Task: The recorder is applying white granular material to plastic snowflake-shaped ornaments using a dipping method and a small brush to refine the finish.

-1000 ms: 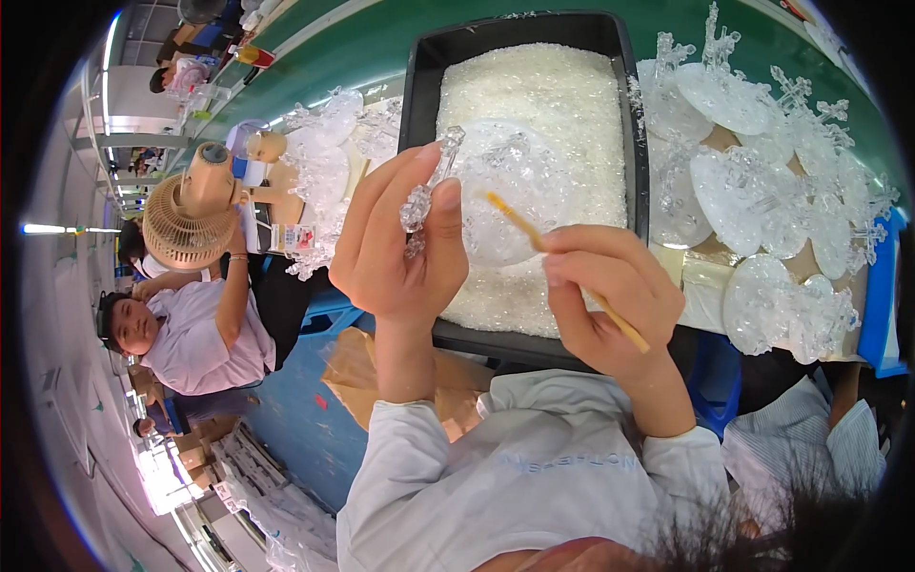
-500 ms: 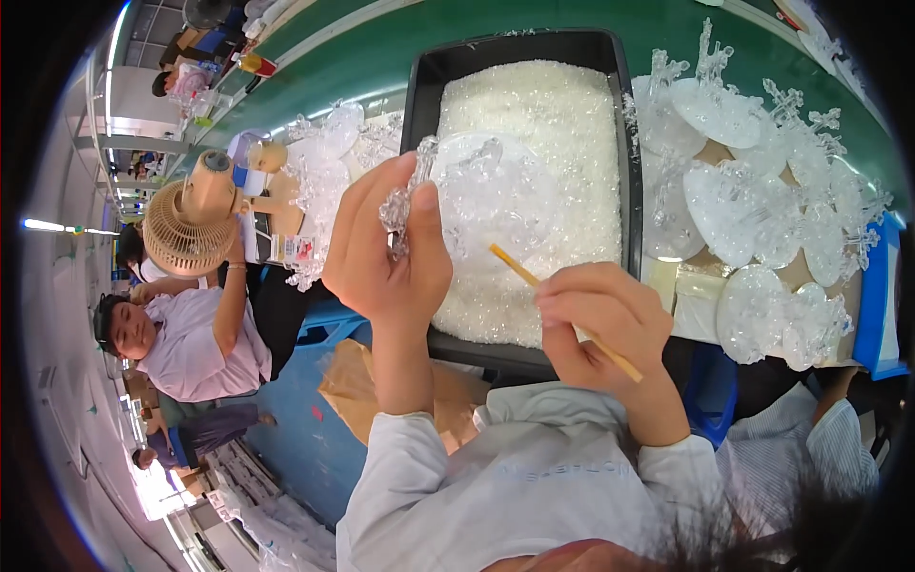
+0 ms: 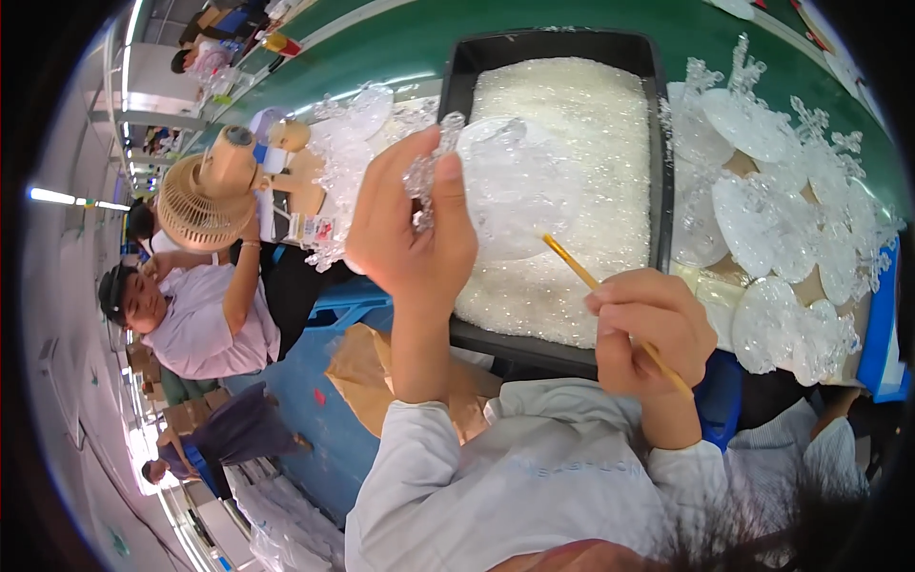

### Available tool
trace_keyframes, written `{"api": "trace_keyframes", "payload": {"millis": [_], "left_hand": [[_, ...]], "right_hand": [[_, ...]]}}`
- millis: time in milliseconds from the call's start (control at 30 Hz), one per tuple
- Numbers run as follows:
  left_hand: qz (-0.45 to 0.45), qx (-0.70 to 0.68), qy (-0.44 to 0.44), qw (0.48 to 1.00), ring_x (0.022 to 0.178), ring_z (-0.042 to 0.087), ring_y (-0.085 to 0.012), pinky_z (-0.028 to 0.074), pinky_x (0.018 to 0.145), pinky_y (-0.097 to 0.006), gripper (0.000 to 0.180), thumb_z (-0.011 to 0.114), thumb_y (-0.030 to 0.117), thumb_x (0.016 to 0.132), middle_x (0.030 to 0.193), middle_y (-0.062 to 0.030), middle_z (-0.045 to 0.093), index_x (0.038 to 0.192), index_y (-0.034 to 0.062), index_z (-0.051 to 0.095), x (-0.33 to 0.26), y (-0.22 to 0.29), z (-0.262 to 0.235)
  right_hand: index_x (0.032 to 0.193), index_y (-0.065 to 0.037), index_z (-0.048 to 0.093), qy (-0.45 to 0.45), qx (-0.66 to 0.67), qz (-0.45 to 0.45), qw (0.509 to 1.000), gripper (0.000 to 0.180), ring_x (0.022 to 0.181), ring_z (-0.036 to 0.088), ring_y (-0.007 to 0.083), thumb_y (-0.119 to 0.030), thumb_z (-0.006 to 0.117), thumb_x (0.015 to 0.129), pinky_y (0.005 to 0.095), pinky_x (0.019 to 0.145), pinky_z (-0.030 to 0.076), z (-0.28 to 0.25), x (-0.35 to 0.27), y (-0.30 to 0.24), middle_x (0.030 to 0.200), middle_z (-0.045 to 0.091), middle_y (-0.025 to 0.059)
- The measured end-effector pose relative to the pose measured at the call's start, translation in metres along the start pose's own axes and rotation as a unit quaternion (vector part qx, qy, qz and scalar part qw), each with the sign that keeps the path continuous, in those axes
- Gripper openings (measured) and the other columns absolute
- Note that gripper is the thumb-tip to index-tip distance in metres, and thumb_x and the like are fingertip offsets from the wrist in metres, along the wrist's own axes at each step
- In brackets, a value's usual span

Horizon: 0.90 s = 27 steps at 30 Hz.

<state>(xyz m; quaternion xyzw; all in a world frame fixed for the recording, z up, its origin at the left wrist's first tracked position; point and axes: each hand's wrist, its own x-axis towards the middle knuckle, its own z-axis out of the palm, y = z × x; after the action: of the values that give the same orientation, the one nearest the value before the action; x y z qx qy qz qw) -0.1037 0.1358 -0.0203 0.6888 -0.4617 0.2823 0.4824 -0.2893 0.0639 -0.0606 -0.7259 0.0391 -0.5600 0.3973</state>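
I see my left hand (image 3: 405, 224) closed around a clear, glittery snowflake-shaped ornament (image 3: 510, 186), thumb and fingers pinching its spiky rim so the round, frosted face stands out to the right of the grip, held above the tray. My right hand (image 3: 648, 329) is closed on a thin yellow-handled brush (image 3: 596, 284), whose tip points up and left toward the ornament's lower edge; I cannot tell whether the tip touches it.

Just behind both grips lies a black rectangular tray (image 3: 662, 143), shallow-walled and filled nearly to the rim with white, sparkling granules (image 3: 581, 105) that look like coarse glitter. To the right of the brush hand, more clear snowflake ornaments (image 3: 762, 210) lie overlapping on tan cardboard, each a smooth disc with jagged crystal arms. Beyond them a blue flat edge (image 3: 882, 324) runs along the far right.

To the left of the ornament hand sits another heap of clear ornaments (image 3: 348, 143), a small tan fan with a round wire grille (image 3: 200, 205), and a little box with a red-and-white label (image 3: 310, 229). The surface under all this is green table (image 3: 400, 48). Lower left, a person in a pale shirt (image 3: 191, 319) leans beside a blue crate (image 3: 295, 400).
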Motion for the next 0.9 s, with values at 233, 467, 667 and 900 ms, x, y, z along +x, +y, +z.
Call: {"api": "trace_keyframes", "payload": {"millis": [233, 467, 667, 900], "left_hand": [[-0.034, 0.03, -0.02, 0.999, 0.07, 0.065, -0.0192, 0.047, 0.054, -0.025, 0.016, 0.072, 0.005, 0.084, 0.094, -0.0111, 0.071, 0.1, 0.0011, 0.069, 0.002, 0.002, -0.01], [0.03, -0.051, -0.009, 0.998, 0.064, 0.063, -0.0227, 0.05, 0.051, -0.029, 0.028, 0.072, 0.0, 0.079, 0.102, -0.0114, 0.065, 0.105, 0.0046, 0.063, -0.003, 0.011, 0.01], [0.049, -0.067, -0.009, 0.996, 0.064, 0.062, -0.0224, 0.047, 0.048, -0.029, 0.028, 0.071, -0.004, 0.079, 0.103, -0.012, 0.061, 0.104, -0.0001, 0.062, -0.001, 0.007, 0.0], [0.047, -0.076, 0.0, 0.996, 0.063, 0.06, -0.0221, 0.046, 0.047, -0.029, 0.024, 0.07, -0.003, 0.08, 0.102, -0.0116, 0.061, 0.104, 0.0002, 0.062, 0.002, 0.001, 0.002]], "right_hand": [[0.086, 0.002, 0.061, 0.001, 0.046, -0.02, 0.999, 0.012, 0.063, 0.067, 0.0246, 0.008, 0.056, 0.077, 0.0294, 0.057, 0.056, 0.005, -0.003, -0.002, 0.08, 0.066, 0.0174], [0.091, 0.002, 0.061, -0.042, 0.003, 0.012, 0.999, 0.011, 0.071, 0.065, 0.0294, 0.005, 0.061, 0.081, 0.0348, 0.063, 0.056, -0.007, -0.008, -0.01, 0.084, 0.066, 0.0179], [0.093, 0.006, 0.059, -0.048, 0.011, -0.006, 0.999, 0.017, 0.072, 0.065, 0.0287, 0.014, 0.053, 0.08, 0.0329, 0.065, 0.058, -0.004, -0.015, 0.001, 0.094, 0.063, 0.0214], [0.095, 0.005, 0.059, -0.017, -0.002, 0.01, 1.0, 0.016, 0.074, 0.065, 0.029, 0.012, 0.053, 0.082, 0.033, 0.066, 0.058, -0.003, -0.014, 0.002, 0.093, 0.064, 0.0209]]}}
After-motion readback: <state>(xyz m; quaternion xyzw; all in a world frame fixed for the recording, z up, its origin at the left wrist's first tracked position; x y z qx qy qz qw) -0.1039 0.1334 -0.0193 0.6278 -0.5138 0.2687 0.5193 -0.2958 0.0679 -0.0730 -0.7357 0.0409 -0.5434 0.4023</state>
